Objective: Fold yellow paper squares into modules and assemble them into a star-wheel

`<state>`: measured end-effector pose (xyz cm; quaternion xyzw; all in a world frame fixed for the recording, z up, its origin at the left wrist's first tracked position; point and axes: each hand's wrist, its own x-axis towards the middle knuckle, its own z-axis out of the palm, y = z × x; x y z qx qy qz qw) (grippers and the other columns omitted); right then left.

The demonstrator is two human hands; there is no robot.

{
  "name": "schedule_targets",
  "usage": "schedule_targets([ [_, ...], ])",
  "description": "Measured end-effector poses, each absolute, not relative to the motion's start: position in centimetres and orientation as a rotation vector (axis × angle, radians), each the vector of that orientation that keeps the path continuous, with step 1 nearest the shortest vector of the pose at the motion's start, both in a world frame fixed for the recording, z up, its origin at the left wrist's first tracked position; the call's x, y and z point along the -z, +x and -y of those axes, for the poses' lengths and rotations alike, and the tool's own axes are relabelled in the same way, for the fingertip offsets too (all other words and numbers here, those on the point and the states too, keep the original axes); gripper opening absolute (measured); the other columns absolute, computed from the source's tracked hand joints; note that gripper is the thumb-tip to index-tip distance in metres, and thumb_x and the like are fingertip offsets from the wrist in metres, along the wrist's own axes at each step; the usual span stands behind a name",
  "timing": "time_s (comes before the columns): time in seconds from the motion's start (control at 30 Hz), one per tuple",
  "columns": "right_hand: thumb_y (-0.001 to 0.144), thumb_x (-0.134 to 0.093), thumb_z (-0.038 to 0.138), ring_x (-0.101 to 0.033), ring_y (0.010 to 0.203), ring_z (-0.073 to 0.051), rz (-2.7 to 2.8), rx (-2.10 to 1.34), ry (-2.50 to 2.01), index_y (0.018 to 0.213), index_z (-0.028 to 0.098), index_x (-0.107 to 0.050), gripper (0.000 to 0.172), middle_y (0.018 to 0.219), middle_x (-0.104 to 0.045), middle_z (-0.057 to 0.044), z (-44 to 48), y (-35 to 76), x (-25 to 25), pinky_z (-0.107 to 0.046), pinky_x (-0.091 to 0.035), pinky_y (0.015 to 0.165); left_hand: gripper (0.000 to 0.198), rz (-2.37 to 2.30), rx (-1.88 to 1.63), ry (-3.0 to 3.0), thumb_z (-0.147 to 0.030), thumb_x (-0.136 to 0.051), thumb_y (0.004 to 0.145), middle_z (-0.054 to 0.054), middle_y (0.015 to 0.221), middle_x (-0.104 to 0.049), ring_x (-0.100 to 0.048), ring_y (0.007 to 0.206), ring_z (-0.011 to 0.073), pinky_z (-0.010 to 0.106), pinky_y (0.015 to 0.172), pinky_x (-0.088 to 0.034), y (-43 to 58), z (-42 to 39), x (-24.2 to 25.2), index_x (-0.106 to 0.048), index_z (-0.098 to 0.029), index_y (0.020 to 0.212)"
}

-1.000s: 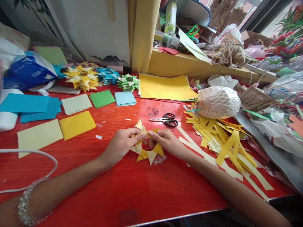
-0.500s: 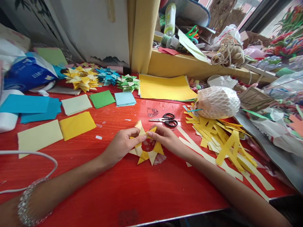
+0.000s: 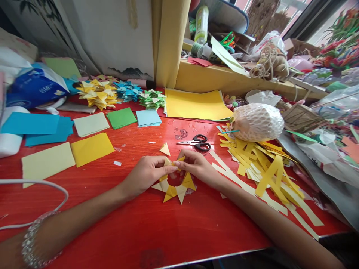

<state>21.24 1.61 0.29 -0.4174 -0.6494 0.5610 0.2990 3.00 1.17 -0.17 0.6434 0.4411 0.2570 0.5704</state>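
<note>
Both my hands pinch a ring of folded paper points (image 3: 170,193), a star in yellow and cream, just above the red tabletop. My left hand (image 3: 148,172) has thumb and fingers closed on its upper left side. On its upper right side my right hand (image 3: 193,167) is closed likewise, the thumbs almost meeting. Fingers hide the folds between them. Just beyond the hands lies a loose cream folded paper piece (image 3: 165,149). Black-handled scissors (image 3: 198,142) rest with closed blades behind my right hand.
Yellow and cream paper strips (image 3: 263,172) lie heaped at right, beside a net-wrapped round object (image 3: 258,121). Yellow sheets (image 3: 196,104) lie at the back. Finished paper stars (image 3: 98,93) and paper stacks (image 3: 91,149) stand at left. A white cable (image 3: 56,184) loops near my left forearm.
The paper star has come slightly toward me, and my fingers have shifted closer together. The loose cream piece now shows apart from my hands.
</note>
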Motion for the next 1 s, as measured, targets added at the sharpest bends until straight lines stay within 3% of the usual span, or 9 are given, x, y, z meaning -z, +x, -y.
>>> schedule_targets([
  [0.07, 0.086, -0.043, 0.041, -0.051, 0.058, -0.010, 1.742, -1.469, -1.126, 0.070, 0.015, -0.053, 0.032, 0.063, -0.050, 0.001, -2.0, 21.5, -0.3, -0.021, -0.041, 0.052, 0.027, -1.021, -0.571, 1.528, -0.039, -0.057, 0.076, -0.001, 0.060, -0.057, -0.042, 0.053, 0.0081, 0.019, 0.047, -0.031, 3.0, -1.1, 0.1, -0.064, -0.015, 0.066],
  [0.13, 0.090, -0.034, 0.038, -0.053, 0.064, -0.011, 1.736, -1.400, -1.108, 0.083, 0.015, -0.057, 0.034, 0.071, -0.053, -0.001, -2.6, 21.6, 0.1, -0.023, -0.045, 0.059, 0.027, -1.004, -0.531, 1.544, -0.039, -0.057, 0.076, -0.002, 0.056, -0.054, -0.040, 0.050, 0.0076, 0.020, 0.046, -0.028, 3.1, -1.1, 0.1, -0.063, -0.015, 0.065],
  [0.23, 0.088, -0.043, 0.029, -0.053, 0.063, -0.010, 1.861, -1.151, -1.123, 0.108, 0.020, -0.053, 0.025, 0.082, -0.052, -0.002, -3.8, 21.6, 1.1, -0.025, -0.047, 0.061, 0.029, -0.985, -0.504, 1.552, -0.039, -0.058, 0.075, -0.004, 0.052, -0.047, -0.035, 0.047, 0.0070, 0.021, 0.045, -0.024, 3.1, -1.1, 0.0, -0.061, -0.014, 0.061],
  [0.3, 0.082, -0.052, 0.024, -0.052, 0.066, -0.008, 2.008, -0.912, -1.124, 0.117, 0.025, -0.051, 0.035, 0.099, -0.049, -0.004, -4.7, 21.3, 1.8, -0.029, -0.047, 0.073, 0.029, -0.974, -0.511, 1.552, -0.039, -0.058, 0.075, -0.005, 0.050, -0.043, -0.032, 0.047, 0.0069, 0.021, 0.045, -0.023, 3.1, -1.1, -0.1, -0.060, -0.014, 0.060],
  [0.37, 0.080, -0.056, 0.024, -0.050, 0.063, -0.007, 2.126, -0.816, -1.122, 0.125, 0.029, -0.045, 0.047, 0.111, -0.044, -0.006, -5.5, 20.9, 2.1, -0.030, -0.047, 0.073, 0.029, -0.965, -0.520, 1.551, -0.039, -0.058, 0.075, -0.005, 0.050, -0.043, -0.032, 0.047, 0.0073, 0.022, 0.045, -0.023, 3.1, -1.1, -0.1, -0.061, -0.015, 0.061],
  [0.53, 0.081, -0.056, 0.030, -0.054, 0.086, -0.016, 2.264, -0.623, -1.119, 0.103, 0.026, -0.064, 0.024, 0.103, -0.049, -0.006, -6.9, 19.3, 2.3, -0.031, -0.045, 0.079, 0.028, -0.952, -0.570, 1.516, -0.039, -0.059, 0.074, -0.004, 0.050, -0.045, -0.037, 0.047, 0.0083, 0.022, 0.046, -0.025, 3.2, -1.0, -0.1, -0.059, -0.015, 0.059],
  [0.7, 0.086, -0.047, 0.025, -0.056, 0.084, -0.016, 2.201, -0.609, -1.129, 0.096, 0.020, -0.065, 0.021, 0.099, -0.056, -0.007, -6.9, 18.6, 2.3, -0.030, -0.044, 0.075, 0.026, -0.944, -0.654, 1.453, -0.039, -0.058, 0.075, 0.001, 0.066, -0.062, -0.051, 0.058, 0.0119, 0.022, 0.053, -0.036, 3.2, -1.1, -0.1, -0.063, -0.015, 0.066],
  [0.83, 0.085, -0.043, 0.021, -0.057, 0.075, -0.016, 2.100, -0.686, -1.184, 0.084, 0.016, -0.062, 0.019, 0.084, -0.062, -0.005, -6.7, 18.8, 2.0, -0.029, -0.043, 0.069, 0.025, -1.014, -0.780, 1.465, -0.040, -0.057, 0.077, 0.000, 0.070, -0.062, -0.053, 0.067, 0.0134, 0.023, 0.060, -0.039, 3.2, -1.2, 0.0, -0.066, -0.017, 0.073],
  [1.0, 0.088, -0.039, 0.032, -0.057, 0.072, -0.016, 2.036, -0.674, -1.267, 0.104, 0.014, -0.054, 0.028, 0.090, -0.063, -0.008, -6.8, 18.6, 1.8, -0.030, -0.043, 0.065, 0.027, -1.007, -0.802, 1.510, -0.039, -0.052, 0.080, 0.001, 0.074, -0.062, -0.053, 0.070, 0.0138, 0.023, 0.063, -0.039, 3.2, -1.2, -0.1, -0.066, -0.016, 0.075],
])
